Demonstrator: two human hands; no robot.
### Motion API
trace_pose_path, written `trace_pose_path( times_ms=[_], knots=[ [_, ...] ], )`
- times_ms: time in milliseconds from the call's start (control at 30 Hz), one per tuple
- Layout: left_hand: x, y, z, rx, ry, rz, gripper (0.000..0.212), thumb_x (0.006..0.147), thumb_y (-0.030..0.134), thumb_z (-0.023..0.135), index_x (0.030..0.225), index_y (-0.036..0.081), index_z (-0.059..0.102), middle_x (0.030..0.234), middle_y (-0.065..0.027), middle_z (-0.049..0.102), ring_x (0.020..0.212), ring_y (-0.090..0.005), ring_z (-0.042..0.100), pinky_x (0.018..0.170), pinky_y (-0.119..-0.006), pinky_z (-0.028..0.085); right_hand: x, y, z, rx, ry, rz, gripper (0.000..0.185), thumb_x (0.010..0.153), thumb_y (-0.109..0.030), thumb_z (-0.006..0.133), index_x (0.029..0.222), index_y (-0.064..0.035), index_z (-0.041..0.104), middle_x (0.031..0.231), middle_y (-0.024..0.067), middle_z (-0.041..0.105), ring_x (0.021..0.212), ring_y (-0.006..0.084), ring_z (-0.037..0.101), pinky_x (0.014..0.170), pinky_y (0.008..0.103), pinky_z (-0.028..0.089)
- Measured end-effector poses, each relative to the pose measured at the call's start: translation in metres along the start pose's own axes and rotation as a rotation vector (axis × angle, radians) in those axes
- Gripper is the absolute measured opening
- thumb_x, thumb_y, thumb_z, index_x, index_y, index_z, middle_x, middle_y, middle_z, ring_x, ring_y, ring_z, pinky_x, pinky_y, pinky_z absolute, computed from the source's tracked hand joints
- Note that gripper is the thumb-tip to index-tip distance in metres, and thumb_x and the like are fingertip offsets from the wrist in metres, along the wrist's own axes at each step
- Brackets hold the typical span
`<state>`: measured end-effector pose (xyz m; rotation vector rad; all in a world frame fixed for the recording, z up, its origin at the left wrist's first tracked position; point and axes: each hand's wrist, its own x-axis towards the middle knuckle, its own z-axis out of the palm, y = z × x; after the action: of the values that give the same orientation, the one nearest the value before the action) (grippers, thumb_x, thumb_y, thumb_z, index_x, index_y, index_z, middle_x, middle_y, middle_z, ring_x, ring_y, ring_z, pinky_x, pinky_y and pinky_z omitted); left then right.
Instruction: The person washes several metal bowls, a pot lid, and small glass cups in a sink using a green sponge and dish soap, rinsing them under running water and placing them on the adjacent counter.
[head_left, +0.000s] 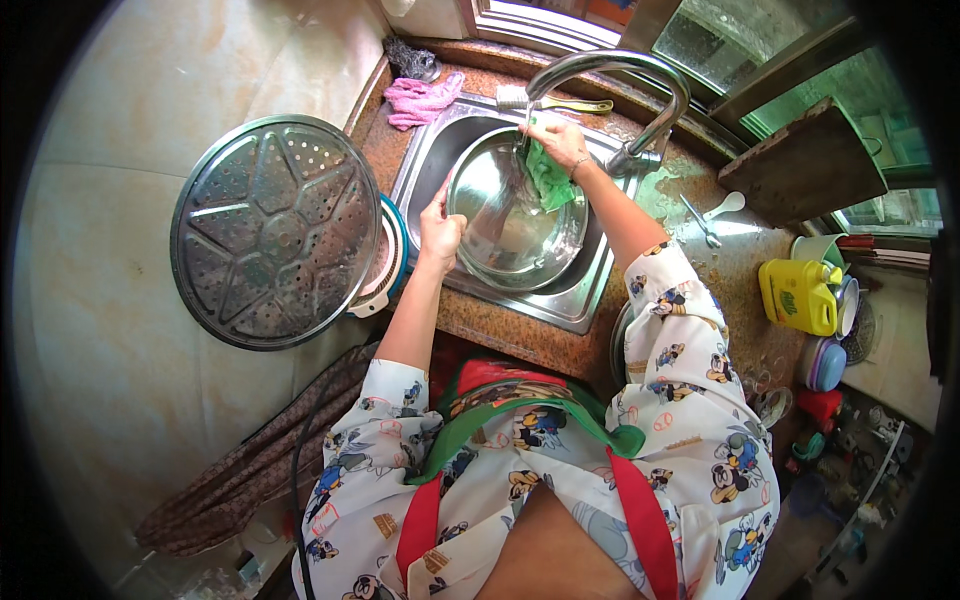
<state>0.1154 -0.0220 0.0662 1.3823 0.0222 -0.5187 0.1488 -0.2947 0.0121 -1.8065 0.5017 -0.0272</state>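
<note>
My left hand (441, 232) grips the left rim of a round stainless steel basin (487, 259), which is tilted inside the sink (536, 309). In my right hand (559, 146) is a wet green cloth (551, 180), held at the upper right of the basin, just below the spout of the chrome faucet (611, 64). A thin stream of water seems to run from the spout onto the cloth. The inside of the basin looks wet and shiny, and part of its right rim is hidden behind the cloth and my right hand.
Left of the sink, a large perforated metal steamer tray (277, 232) stands over a blue-rimmed basket (394, 255). A pink cloth (421, 99), a steel-wool scourer (411, 60) and a brush (555, 102) lie behind. To the right are a cutting board (806, 165), white spoon (726, 205) and yellow jug (797, 296).
</note>
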Motion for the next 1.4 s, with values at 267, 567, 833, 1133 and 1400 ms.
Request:
trace_pose_path(
  times_ms=[267, 567, 833, 1133, 1400],
  knots=[
    [0.0, -0.001, 0.003, 0.019, -0.081, -0.009, 0.078, 0.062, -0.017, 0.039, 0.138, 0.004, 0.044, 0.106, -0.0025, 0.061, 0.072, -0.0059, 0.055, 0.054, -0.016, 0.041, -0.012, -0.006, -0.018, 0.226, -0.164, -0.042, 0.033, 0.072, -0.031, 0.08, 0.089, -0.003, 0.074, 0.084, 0.0012, 0.071, 0.074, 0.0061, 0.059, 0.073, 0.0231, 0.046],
    [0.002, 0.001, -0.006, 0.259, -0.137, 0.283, 0.081, 0.061, -0.02, 0.038, 0.138, 0.001, 0.042, 0.136, -0.0107, 0.048, 0.123, -0.0158, 0.047, 0.1, -0.023, 0.035, -0.029, -0.013, -0.009, 0.384, -0.129, -0.021, 0.025, 0.074, -0.02, 0.08, 0.095, -0.0073, 0.074, 0.093, -0.0011, 0.069, 0.08, 0.0038, 0.057, 0.073, 0.0211, 0.044],
    [-0.006, 0.002, 0.011, 0.308, -0.122, 0.355, 0.078, 0.061, -0.02, 0.039, 0.136, -0.001, 0.044, 0.135, -0.0094, 0.05, 0.118, -0.0155, 0.051, 0.097, -0.023, 0.038, -0.031, 0.004, -0.012, 0.449, -0.125, -0.013, 0.027, 0.076, -0.018, 0.078, 0.099, -0.0057, 0.073, 0.099, 0.0023, 0.068, 0.087, 0.0078, 0.059, 0.079, 0.0233, 0.045],
    [-0.023, 0.017, 0.037, 0.094, 0.104, -0.021, 0.074, 0.064, -0.018, 0.04, 0.135, 0.002, 0.047, 0.087, 0.0002, 0.059, 0.059, -0.0044, 0.046, 0.05, -0.019, 0.037, -0.036, 0.015, 0.013, 0.003, 0.201, -0.59, 0.027, 0.073, 0.001, 0.07, 0.098, -0.0083, 0.073, 0.098, 0.0038, 0.065, 0.091, 0.0111, 0.059, 0.08, 0.0249, 0.049],
    [-0.03, 0.024, 0.03, 0.089, 0.078, -0.157, 0.073, 0.063, -0.016, 0.042, 0.134, 0.002, 0.047, 0.082, -0.0019, 0.058, 0.058, -0.006, 0.045, 0.051, -0.02, 0.037, -0.033, 0.025, 0.017, 0.213, -0.027, -0.416, 0.019, 0.076, -0.009, 0.074, 0.095, -0.0107, 0.074, 0.09, 0.006, 0.07, 0.083, 0.0124, 0.064, 0.077, 0.0248, 0.053]
  ],
)
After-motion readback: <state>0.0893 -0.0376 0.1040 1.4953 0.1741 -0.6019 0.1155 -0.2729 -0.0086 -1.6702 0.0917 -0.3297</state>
